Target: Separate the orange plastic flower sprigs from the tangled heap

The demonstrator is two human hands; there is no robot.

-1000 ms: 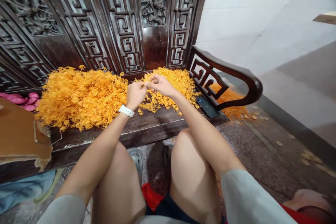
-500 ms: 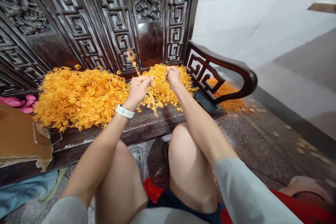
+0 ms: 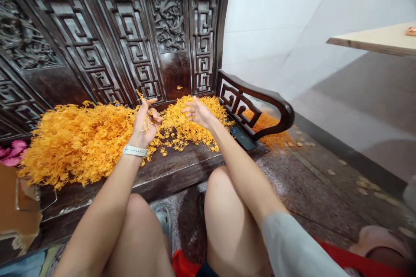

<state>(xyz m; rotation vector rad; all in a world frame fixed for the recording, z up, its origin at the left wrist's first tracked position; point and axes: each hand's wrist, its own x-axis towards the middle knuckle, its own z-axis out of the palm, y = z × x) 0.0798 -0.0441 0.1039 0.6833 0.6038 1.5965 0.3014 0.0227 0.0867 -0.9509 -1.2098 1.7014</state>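
My left hand (image 3: 144,123), with a pale watch on its wrist, is partly closed around a thin yellow branched plastic strand (image 3: 146,126). Bits of the strand stick out between the fingers and above the thumb. To its right, my right hand (image 3: 200,113) has its fingers spread and holds nothing. It is over the smaller heap of yellow plastic pieces (image 3: 208,132) on the bench seat. One small yellow piece (image 3: 179,88) appears in mid-air before the bench back. A larger yellow heap (image 3: 78,143) spreads left of my left hand.
The dark carved bench (image 3: 178,162) has a curved armrest (image 3: 279,108) at right, with a phone (image 3: 243,138) beside it. Orange pieces (image 3: 268,132) lie on the floor beyond. A torn cardboard box (image 3: 19,212) and pink flowers (image 3: 14,152) are at left. A wooden board (image 3: 367,41) juts in at right.
My right hand has gone from closed to spread fingers. My left hand has turned, with the strand now bunched in it. A small yellow piece has appeared in the air. The view has shifted.
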